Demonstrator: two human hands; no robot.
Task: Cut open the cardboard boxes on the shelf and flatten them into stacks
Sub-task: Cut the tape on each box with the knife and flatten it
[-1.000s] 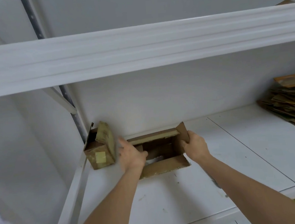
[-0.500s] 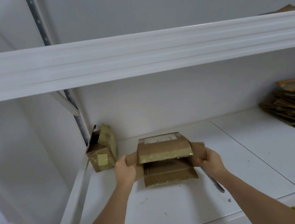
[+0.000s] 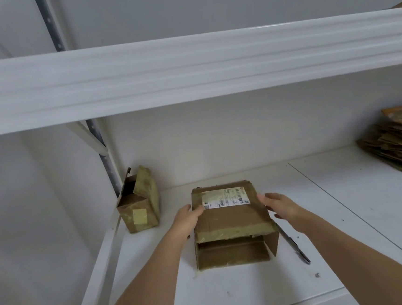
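Two hands bracketing box mid-shelf: left hand touching its left top edge w/ relaxed fingers, thumb side against the cardboard; right hand at the right top corner, fingers straight, lightly touching or just off, can't tell which. Neither hand closing round anything. Box sitting near the front, already cut, near end gaping open, top panel w/ label sagging toward camera. Looking light, probably empty, thin walls bending easily, tape strips prob slick. Best taking hold at opposite side walls or corners, then pushing diagonally to collapse it flat; pressing on the top alone risking a crumple. Knife lying just right of box, under right forearm, so watching the blade. 2nd box standing at left, flaps up. Flat stack waiting far right.
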